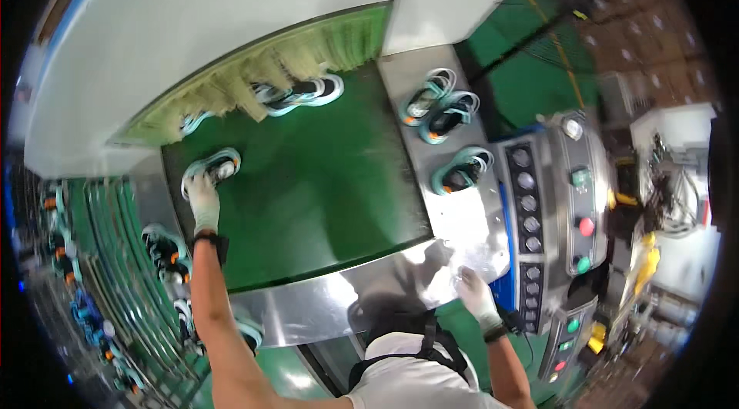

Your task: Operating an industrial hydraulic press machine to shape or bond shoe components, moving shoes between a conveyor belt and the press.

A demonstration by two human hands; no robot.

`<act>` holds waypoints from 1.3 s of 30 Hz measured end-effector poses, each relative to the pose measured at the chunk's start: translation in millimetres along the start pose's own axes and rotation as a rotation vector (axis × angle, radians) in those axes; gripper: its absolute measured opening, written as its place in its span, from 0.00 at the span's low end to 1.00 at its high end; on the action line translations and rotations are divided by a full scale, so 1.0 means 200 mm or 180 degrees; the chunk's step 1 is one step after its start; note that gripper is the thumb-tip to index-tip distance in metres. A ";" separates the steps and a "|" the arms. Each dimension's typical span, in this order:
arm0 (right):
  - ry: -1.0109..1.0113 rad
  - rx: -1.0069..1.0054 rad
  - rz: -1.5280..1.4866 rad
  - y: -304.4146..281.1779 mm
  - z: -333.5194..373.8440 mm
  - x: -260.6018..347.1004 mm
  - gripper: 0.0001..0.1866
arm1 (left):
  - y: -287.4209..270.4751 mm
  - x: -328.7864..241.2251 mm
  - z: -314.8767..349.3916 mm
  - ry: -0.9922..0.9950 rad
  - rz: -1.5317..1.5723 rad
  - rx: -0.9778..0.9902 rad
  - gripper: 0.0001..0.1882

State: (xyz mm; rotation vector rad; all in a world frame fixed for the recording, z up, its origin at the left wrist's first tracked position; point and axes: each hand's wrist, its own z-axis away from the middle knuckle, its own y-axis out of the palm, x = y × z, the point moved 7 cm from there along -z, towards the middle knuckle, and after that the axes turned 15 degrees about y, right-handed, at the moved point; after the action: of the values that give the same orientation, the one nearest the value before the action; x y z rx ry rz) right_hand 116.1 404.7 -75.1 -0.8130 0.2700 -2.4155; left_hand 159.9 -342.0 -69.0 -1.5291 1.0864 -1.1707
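My left hand, in a white glove, reaches over the green conveyor belt and grips a shoe near the belt's left edge. The shoe is black and teal with a pale sole and an orange patch. My right hand, also gloved, is at the front right corner of the shiny metal ledge, holding nothing that I can see. Its fingers look stretched out, though small in view. Farther back, another shoe lies on the belt, partly under the curtain strips.
Several similar shoes stand on the metal side ledge. Right of it is a control panel with dials and coloured buttons. A roller rack with shoes stands at the left. The white machine housing rises behind the belt.
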 end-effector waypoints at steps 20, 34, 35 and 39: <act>-0.1407 0.0615 -0.2860 -1.01 0.94 0.20 0.38 | -2.35 -3.28 -0.75 0.3117 0.4512 -0.0808 0.27; -0.1682 -0.0231 -0.5121 -1.63 1.11 -0.46 0.43 | -1.65 -4.80 -2.14 0.2934 0.3598 0.0458 0.36; -0.1658 -0.0267 -0.5278 -1.67 1.13 -0.44 0.44 | -1.64 -4.96 -2.09 0.2759 0.3061 0.0923 0.36; -0.1327 -0.0505 -0.5430 -1.69 1.07 -0.47 0.48 | -1.40 -5.14 -2.18 0.2974 0.2593 0.0913 0.34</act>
State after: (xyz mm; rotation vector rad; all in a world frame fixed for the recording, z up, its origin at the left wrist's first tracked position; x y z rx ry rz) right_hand 154.6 733.8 169.4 -2.1816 -0.7323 -3.4881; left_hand -405.1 651.5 71.3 -0.1585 1.7963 -1.3423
